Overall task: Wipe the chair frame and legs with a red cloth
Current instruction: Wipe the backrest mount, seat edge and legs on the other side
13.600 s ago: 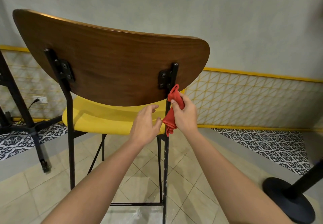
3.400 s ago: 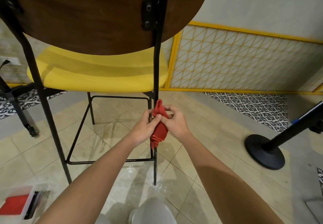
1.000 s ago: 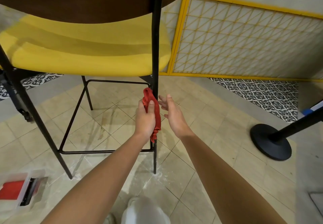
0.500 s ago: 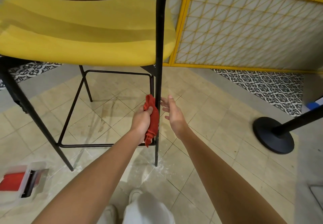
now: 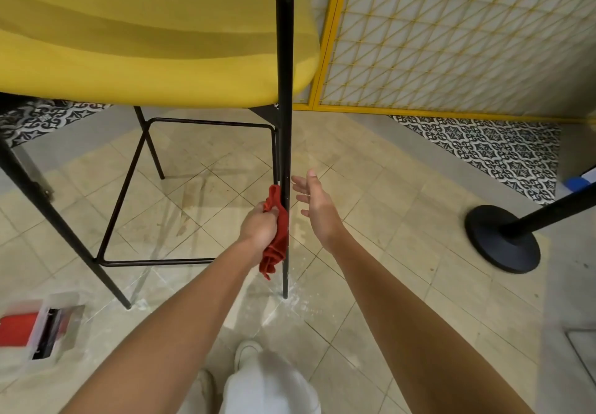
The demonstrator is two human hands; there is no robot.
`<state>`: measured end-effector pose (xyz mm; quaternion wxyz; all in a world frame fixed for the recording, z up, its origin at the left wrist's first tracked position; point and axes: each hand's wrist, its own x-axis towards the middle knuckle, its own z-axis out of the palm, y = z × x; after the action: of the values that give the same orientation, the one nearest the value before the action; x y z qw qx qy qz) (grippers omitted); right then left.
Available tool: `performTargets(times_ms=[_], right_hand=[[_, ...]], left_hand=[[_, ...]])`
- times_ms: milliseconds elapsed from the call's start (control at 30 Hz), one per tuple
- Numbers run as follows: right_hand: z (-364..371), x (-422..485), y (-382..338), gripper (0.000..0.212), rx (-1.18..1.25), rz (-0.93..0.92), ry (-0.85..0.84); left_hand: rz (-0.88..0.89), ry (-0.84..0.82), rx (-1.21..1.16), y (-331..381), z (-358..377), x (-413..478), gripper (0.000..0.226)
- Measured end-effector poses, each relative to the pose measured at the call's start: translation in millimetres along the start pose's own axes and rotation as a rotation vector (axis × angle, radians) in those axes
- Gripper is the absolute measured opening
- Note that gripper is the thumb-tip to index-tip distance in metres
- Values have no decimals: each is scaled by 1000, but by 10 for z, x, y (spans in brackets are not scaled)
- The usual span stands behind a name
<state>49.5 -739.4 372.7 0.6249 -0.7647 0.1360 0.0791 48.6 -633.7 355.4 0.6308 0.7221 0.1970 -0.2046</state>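
A tall chair with a yellow seat [image 5: 145, 42] and a thin black metal frame stands in front of me. Its rear right leg [image 5: 285, 123] runs straight down to the floor. My left hand [image 5: 259, 228] grips the red cloth [image 5: 277, 239] and presses it against the lower part of that leg, with the cloth's tail hanging below the hand. My right hand [image 5: 314, 202] hovers just right of the leg with fingers spread, holding nothing and apart from the metal.
A black footrest bar [image 5: 154, 262] joins the chair legs near the floor. A clear box with a red item [image 5: 35, 326] lies on the tiles at lower left. A black stanchion base [image 5: 503, 239] stands at right. My shoe [image 5: 246, 350] is below the leg.
My left hand has slid the cloth down the rear right leg toward the floor. My right hand, which let go of the cloth earlier, stays open beside the leg.
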Motion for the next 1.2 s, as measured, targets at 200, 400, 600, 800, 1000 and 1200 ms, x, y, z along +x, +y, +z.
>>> performTargets(times_ms=[200, 400, 600, 800, 1000, 1200], right_hand=[[-22, 37, 18, 59, -4, 1, 16], [-20, 46, 64, 60, -4, 6, 15], [-15, 36, 98, 62, -20, 22, 2], [-47, 13, 59, 62, -21, 26, -8], [4, -18, -9, 61, 5, 33, -16], [-14, -79, -48, 61, -16, 20, 0]], left_hand=[[104, 60, -234, 192, -73, 45, 16], [100, 65, -228, 146, 19, 57, 21], [26, 45, -150, 24, 24, 91, 22], [128, 97, -264, 135, -10, 28, 15], [205, 108, -261, 176, 7, -11, 16], [106, 84, -127, 59, -27, 17, 19]])
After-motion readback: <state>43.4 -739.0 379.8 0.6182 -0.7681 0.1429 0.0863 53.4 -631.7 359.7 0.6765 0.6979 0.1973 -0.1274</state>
